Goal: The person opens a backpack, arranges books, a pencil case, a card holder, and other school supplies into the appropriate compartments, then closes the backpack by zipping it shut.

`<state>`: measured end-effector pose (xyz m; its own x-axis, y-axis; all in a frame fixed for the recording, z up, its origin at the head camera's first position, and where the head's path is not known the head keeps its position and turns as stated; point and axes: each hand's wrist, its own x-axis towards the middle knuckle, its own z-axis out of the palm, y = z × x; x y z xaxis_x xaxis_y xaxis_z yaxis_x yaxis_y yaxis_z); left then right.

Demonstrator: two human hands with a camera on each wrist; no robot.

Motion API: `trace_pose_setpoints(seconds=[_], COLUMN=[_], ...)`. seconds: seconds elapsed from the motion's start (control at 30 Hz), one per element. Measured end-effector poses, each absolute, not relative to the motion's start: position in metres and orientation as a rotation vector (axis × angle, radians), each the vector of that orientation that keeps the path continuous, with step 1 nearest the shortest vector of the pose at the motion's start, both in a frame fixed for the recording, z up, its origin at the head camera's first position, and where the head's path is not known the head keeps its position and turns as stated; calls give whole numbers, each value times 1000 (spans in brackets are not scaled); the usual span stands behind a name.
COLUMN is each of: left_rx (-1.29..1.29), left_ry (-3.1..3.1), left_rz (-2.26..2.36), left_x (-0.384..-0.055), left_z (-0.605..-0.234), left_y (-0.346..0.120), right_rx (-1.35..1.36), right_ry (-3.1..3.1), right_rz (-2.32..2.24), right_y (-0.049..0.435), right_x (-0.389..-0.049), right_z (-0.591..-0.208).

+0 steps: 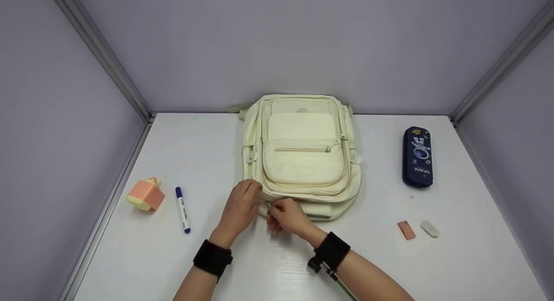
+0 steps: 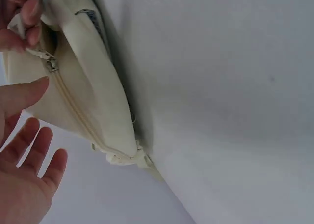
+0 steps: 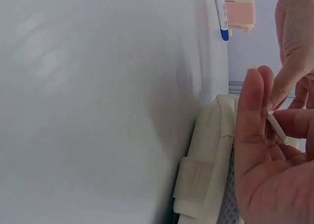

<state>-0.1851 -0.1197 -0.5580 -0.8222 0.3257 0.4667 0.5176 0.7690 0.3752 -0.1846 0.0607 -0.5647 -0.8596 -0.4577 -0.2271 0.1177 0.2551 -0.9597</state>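
A cream backpack lies on the white table, front pockets up. At its near left corner my right hand pinches a pale zipper pull between thumb and fingers. Below that pull, the metal slider sits on the zipper, and the fabric gapes beside it in the left wrist view. My left hand is at the backpack's left near edge, its fingers spread and loosely bent with nothing gripped. Whether its fingertips touch the fabric I cannot tell.
On the left are an orange-and-yellow block-shaped object and a white marker with blue ends. A dark blue pencil case lies at the right, with a pinkish eraser and a white eraser nearer. Grey panels enclose the table.
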Motion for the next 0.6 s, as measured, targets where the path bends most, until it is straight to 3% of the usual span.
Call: trace_pose_setpoints(seconds=[0.6], left_rx=[-659], left_ry=[-2557], left_rz=[-514], left_x=[-210], left_z=[-561], left_y=[-123], right_rx=[-707], right_ry=[2741], right_rz=[-1121], right_y=[77], right_x=[-189], right_z=[-557])
